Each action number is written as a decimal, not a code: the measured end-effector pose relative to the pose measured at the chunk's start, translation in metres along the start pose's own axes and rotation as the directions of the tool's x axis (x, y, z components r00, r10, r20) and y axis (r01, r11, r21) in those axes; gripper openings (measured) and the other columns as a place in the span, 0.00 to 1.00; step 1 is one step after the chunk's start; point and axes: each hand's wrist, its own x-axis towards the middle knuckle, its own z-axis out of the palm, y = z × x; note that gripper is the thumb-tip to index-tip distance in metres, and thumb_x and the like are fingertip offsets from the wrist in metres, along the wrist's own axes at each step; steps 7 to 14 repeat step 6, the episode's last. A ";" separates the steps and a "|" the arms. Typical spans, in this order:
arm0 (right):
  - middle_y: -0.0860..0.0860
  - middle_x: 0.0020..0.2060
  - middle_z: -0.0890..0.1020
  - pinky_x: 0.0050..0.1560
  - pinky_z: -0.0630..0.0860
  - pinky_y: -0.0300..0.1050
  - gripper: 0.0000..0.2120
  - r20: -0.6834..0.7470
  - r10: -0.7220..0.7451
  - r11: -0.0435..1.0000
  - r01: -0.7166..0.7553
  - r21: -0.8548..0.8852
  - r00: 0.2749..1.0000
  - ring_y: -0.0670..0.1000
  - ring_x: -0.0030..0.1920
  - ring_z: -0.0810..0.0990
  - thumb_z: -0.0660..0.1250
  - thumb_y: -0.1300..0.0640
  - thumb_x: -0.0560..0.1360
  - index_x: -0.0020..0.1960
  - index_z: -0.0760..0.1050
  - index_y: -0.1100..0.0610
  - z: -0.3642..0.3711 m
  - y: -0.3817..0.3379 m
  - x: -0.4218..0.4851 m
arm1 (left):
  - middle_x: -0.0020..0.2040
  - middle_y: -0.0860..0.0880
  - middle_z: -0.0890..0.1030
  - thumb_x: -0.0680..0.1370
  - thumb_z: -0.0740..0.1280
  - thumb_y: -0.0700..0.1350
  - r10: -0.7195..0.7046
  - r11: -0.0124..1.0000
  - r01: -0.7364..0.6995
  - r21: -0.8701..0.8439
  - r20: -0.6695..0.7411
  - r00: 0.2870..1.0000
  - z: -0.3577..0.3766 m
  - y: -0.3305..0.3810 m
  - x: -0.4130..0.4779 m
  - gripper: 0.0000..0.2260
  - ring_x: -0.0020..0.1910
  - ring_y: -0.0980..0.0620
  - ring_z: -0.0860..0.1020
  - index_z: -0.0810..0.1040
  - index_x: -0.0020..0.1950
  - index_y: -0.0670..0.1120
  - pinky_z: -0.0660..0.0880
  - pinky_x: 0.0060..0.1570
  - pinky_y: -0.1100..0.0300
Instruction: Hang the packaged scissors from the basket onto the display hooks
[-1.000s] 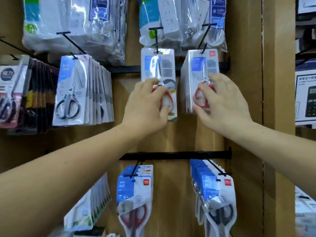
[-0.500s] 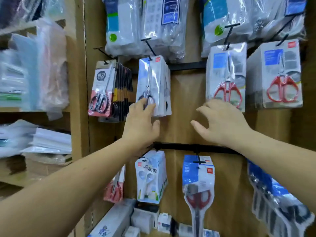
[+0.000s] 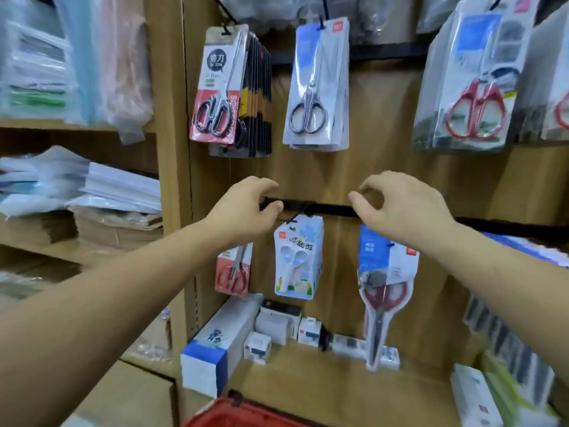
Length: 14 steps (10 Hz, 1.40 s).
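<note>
My left hand (image 3: 246,208) and my right hand (image 3: 400,208) hover side by side in front of a black hook rail (image 3: 323,208), fingers loosely curled, holding nothing. Packaged scissors hang on the wooden display: a red-and-black card stack (image 3: 215,87), a silver pair (image 3: 317,87) and red-handled packs (image 3: 471,81) above; a small red pack (image 3: 232,269), child scissors (image 3: 297,260) and long red-handled scissors (image 3: 385,291) below the rail. The red basket rim (image 3: 246,416) shows at the bottom edge; its contents are hidden.
Small white and blue boxes (image 3: 215,349) stand on the bottom shelf under the hooks. A wooden upright (image 3: 166,118) divides the display from left-hand shelves holding stacked paper and plastic sleeves (image 3: 117,189). More packs hang at the far right (image 3: 517,349).
My view has swung left and down. Both hands left the red-handled packs on the upper hooks and dropped to the lower rail. The basket rim has come into view.
</note>
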 end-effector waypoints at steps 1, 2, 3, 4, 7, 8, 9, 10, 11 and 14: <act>0.47 0.49 0.82 0.54 0.75 0.51 0.19 0.126 0.011 1.000 -0.007 -0.030 0.992 0.53 0.60 0.79 0.60 0.38 0.81 0.56 0.83 0.49 0.037 0.007 -0.046 | 0.67 0.47 0.77 0.84 0.67 0.51 0.000 0.999 -0.005 0.047 0.114 0.993 0.036 -0.012 -0.026 0.21 0.66 0.47 0.76 0.74 0.76 0.46 0.73 0.66 0.54; 0.56 0.51 0.86 0.70 0.70 0.60 0.21 0.195 -0.075 0.984 0.105 -0.144 0.978 0.63 0.67 0.79 0.63 0.41 0.76 0.50 0.87 0.55 0.072 0.022 -0.085 | 0.76 0.48 0.71 0.84 0.67 0.52 -0.019 0.999 0.008 0.048 0.235 0.972 0.074 -0.018 -0.047 0.25 0.74 0.48 0.71 0.70 0.79 0.47 0.66 0.69 0.60; 0.56 0.52 0.85 0.64 0.77 0.59 0.17 0.145 -0.106 0.993 0.112 -0.034 0.984 0.62 0.61 0.83 0.65 0.45 0.75 0.50 0.86 0.56 0.081 0.024 -0.103 | 0.77 0.48 0.69 0.83 0.68 0.51 -0.009 1.000 0.003 0.027 0.227 0.974 0.094 -0.017 -0.055 0.25 0.75 0.49 0.69 0.70 0.79 0.46 0.62 0.67 0.65; 0.47 0.48 0.84 0.51 0.81 0.50 0.16 0.119 0.036 0.996 -0.046 0.080 0.992 0.54 0.56 0.83 0.63 0.42 0.78 0.54 0.85 0.50 0.073 0.016 -0.122 | 0.75 0.48 0.73 0.83 0.69 0.52 -0.056 0.997 0.066 -0.040 0.205 0.977 0.104 -0.015 -0.061 0.24 0.71 0.49 0.74 0.71 0.78 0.47 0.70 0.70 0.55; 0.43 0.44 0.81 0.51 0.79 0.50 0.07 0.112 0.185 0.925 -0.212 0.315 0.976 0.49 0.52 0.80 0.68 0.43 0.80 0.46 0.80 0.44 0.071 0.026 -0.146 | 0.61 0.52 0.83 0.83 0.70 0.48 -0.042 0.961 0.101 -0.256 0.227 0.973 0.121 0.000 -0.105 0.20 0.60 0.58 0.81 0.76 0.75 0.48 0.78 0.66 0.52; 0.43 0.44 0.81 0.51 0.79 0.50 0.07 0.112 0.185 0.925 -0.212 0.315 0.976 0.49 0.52 0.80 0.68 0.43 0.80 0.46 0.80 0.44 0.071 0.026 -0.146 | 0.61 0.52 0.83 0.83 0.70 0.48 -0.042 0.961 0.101 -0.256 0.227 0.973 0.121 0.000 -0.105 0.20 0.60 0.58 0.81 0.76 0.75 0.48 0.78 0.66 0.52; 0.43 0.44 0.81 0.51 0.79 0.50 0.07 0.112 0.185 0.925 -0.212 0.315 0.976 0.49 0.52 0.80 0.68 0.43 0.80 0.46 0.80 0.44 0.071 0.026 -0.146 | 0.61 0.52 0.83 0.83 0.70 0.48 -0.042 0.961 0.101 -0.256 0.227 0.973 0.121 0.000 -0.105 0.20 0.60 0.58 0.81 0.76 0.75 0.48 0.78 0.66 0.52; 0.43 0.44 0.81 0.51 0.79 0.50 0.07 0.112 0.185 0.925 -0.212 0.315 0.976 0.49 0.52 0.80 0.68 0.43 0.80 0.46 0.80 0.44 0.071 0.026 -0.146 | 0.61 0.52 0.83 0.83 0.70 0.48 -0.042 0.961 0.101 -0.256 0.227 0.973 0.121 0.000 -0.105 0.20 0.60 0.58 0.81 0.76 0.75 0.48 0.78 0.66 0.52; 0.43 0.44 0.81 0.51 0.79 0.50 0.07 0.112 0.185 0.925 -0.212 0.315 0.976 0.49 0.52 0.80 0.68 0.43 0.80 0.46 0.80 0.44 0.071 0.026 -0.146 | 0.61 0.52 0.83 0.83 0.70 0.48 -0.042 0.961 0.101 -0.256 0.227 0.973 0.121 0.000 -0.105 0.20 0.60 0.58 0.81 0.76 0.75 0.48 0.78 0.66 0.52; 0.43 0.44 0.81 0.51 0.79 0.50 0.07 0.112 0.185 0.925 -0.212 0.315 0.976 0.49 0.52 0.80 0.68 0.43 0.80 0.46 0.80 0.44 0.071 0.026 -0.146 | 0.61 0.52 0.83 0.83 0.70 0.48 -0.042 0.961 0.101 -0.256 0.227 0.973 0.121 0.000 -0.105 0.20 0.60 0.58 0.81 0.76 0.75 0.48 0.78 0.66 0.52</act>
